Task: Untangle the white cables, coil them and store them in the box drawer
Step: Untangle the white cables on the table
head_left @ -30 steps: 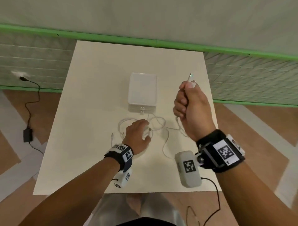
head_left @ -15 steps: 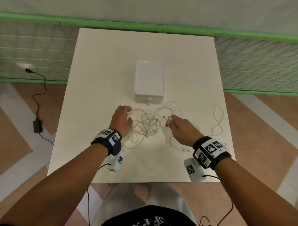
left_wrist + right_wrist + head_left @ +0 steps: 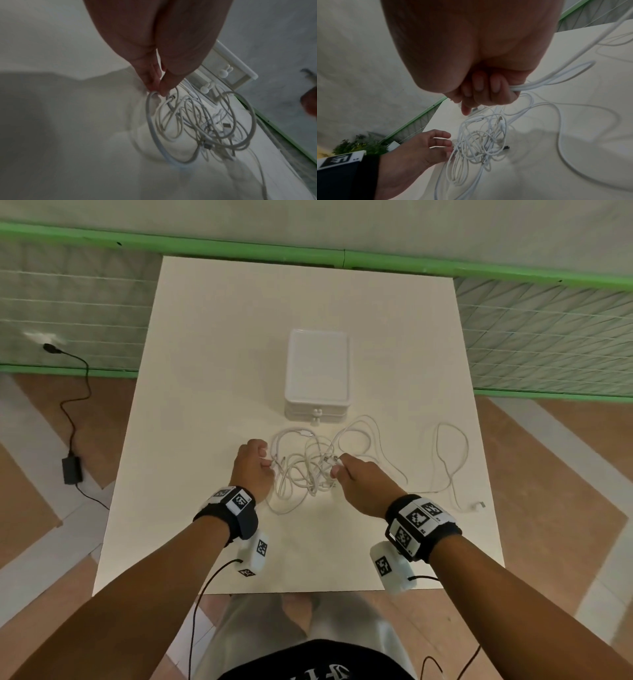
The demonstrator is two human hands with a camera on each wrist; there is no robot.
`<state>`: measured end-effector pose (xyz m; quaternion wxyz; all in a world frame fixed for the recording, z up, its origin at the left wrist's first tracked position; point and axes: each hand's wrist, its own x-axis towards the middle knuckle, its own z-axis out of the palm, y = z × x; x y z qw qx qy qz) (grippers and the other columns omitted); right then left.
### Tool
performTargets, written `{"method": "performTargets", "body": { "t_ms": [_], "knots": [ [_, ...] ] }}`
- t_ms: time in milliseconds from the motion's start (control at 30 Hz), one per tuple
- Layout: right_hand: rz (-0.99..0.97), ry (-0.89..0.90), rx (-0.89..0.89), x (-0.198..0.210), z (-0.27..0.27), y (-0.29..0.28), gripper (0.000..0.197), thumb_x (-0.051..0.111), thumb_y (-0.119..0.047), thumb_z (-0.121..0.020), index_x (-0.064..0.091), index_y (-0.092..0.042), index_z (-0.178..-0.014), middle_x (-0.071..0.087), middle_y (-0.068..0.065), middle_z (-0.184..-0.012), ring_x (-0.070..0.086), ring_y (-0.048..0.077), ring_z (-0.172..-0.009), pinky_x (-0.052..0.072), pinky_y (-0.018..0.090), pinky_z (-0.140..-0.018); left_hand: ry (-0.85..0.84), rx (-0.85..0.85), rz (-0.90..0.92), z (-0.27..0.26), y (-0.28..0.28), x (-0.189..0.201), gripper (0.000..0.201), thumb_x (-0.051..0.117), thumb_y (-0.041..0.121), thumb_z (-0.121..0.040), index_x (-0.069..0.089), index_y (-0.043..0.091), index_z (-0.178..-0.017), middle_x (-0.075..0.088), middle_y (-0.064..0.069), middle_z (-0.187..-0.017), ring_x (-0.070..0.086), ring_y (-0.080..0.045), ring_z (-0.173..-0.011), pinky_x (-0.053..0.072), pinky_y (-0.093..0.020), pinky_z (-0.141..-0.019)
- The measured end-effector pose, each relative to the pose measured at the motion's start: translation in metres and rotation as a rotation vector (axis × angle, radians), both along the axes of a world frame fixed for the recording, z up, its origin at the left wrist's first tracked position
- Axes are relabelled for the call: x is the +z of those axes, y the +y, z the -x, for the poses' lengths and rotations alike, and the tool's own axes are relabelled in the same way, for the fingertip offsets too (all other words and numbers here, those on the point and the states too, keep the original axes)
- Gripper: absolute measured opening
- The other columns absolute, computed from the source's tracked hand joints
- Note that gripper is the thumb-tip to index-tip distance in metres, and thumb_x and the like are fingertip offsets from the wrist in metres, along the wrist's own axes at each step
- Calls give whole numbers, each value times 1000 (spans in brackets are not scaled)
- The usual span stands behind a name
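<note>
The tangled white cables (image 3: 308, 467) lie on the cream desk (image 3: 205, 371), near the closed white plastic drawer box (image 3: 317, 371). The left hand (image 3: 251, 467) pinches one loop; the right hand (image 3: 363, 484), now lowered from its raised position, grips a connector end. Motion blur obscures individual strands.

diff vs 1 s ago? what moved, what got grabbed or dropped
The right hand, raised a second ago with a cable end, has come down to the tangle of white cables and grips strands there. One cable now lies loose on the table at the right. The left hand went from resting on the tangle to pinching a strand. The box stays shut.
</note>
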<state>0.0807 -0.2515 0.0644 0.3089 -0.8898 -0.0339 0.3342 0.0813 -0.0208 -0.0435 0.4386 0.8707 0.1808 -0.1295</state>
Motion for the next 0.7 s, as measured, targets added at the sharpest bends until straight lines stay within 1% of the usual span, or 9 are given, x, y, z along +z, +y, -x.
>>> {"method": "performTargets", "body": {
  "t_ms": [67, 167, 233, 300, 367, 467, 533, 600, 700],
  "knots": [
    [5, 27, -13, -3, -1, -1, 29, 33, -29, -105, 52, -11, -94, 65, 11, -85, 53, 21, -67, 37, 32, -57, -7, 34, 31, -2, 3, -1, 37, 54, -9, -84, 55, 10, -115, 56, -11, -111, 65, -17, -84, 51, -21, -78],
    [21, 63, -25, -6, 0, -3, 30, 32, -30, -104, 53, -9, -99, 64, 10, -87, 51, 18, -65, 35, 31, -57, 11, 84, 67, -1, 9, -3, 32, 55, -10, -83, 58, 9, -107, 62, -12, -103, 67, -18, -81, 56, -31, -85],
    [21, 75, -32, -7, 1, -4, 30, 31, -29, -104, 55, -10, -102, 62, 7, -85, 49, 15, -63, 33, 29, -56, 26, 79, 89, 0, 10, -2, 32, 55, -10, -81, 59, 7, -108, 64, -9, -97, 65, -18, -79, 56, -34, -88],
    [12, 73, -47, -8, 1, -6, 30, 32, -29, -104, 56, -12, -103, 60, 3, -84, 49, 12, -65, 32, 28, -56, 63, 104, 105, 0, 11, 0, 35, 61, -7, -79, 62, 8, -112, 68, -6, -95, 65, -17, -82, 54, -31, -87],
    [-7, 63, -76, -8, 0, -6, 31, 33, -30, -105, 57, -11, -104, 60, 3, -85, 51, 14, -68, 34, 27, -57, 88, 156, 118, -1, 11, 3, 35, 67, -1, -79, 64, 11, -112, 72, -3, -96, 67, -17, -88, 50, -25, -82],
    [-57, 57, -134, -8, -2, -5, 31, 34, -32, -104, 59, -13, -100, 63, 5, -89, 54, 20, -72, 42, 31, -63, 70, 224, 198, -5, 9, 10, 28, 67, 1, -81, 69, 12, -106, 74, -2, -93, 69, -19, -91, 52, -27, -83],
    [-80, 56, -157, -7, -3, -2, 32, 35, -31, -103, 60, -12, -100, 63, 5, -92, 55, 20, -75, 45, 35, -69, 59, 179, 165, -7, 7, 15, 23, 65, 2, -83, 71, 12, -103, 73, -1, -93, 67, -17, -91, 52, -27, -84],
    [-82, 62, -157, -8, -4, 0, 32, 35, -29, -103, 61, -11, -102, 64, 5, -95, 57, 21, -79, 46, 36, -73, 69, 54, 61, -9, 5, 18, 19, 60, 7, -88, 73, 12, -102, 70, 0, -91, 65, -18, -88, 47, -25, -79],
    [-83, 78, -154, -13, -6, 0, 30, 34, -28, -103, 61, -14, -99, 61, 0, -89, 54, 16, -73, 42, 31, -65, 128, -138, -78, -11, 2, 17, 18, 50, 16, -95, 66, 11, -91, 65, -4, -83, 64, -28, -84, 40, -25, -64]
  ]
}}
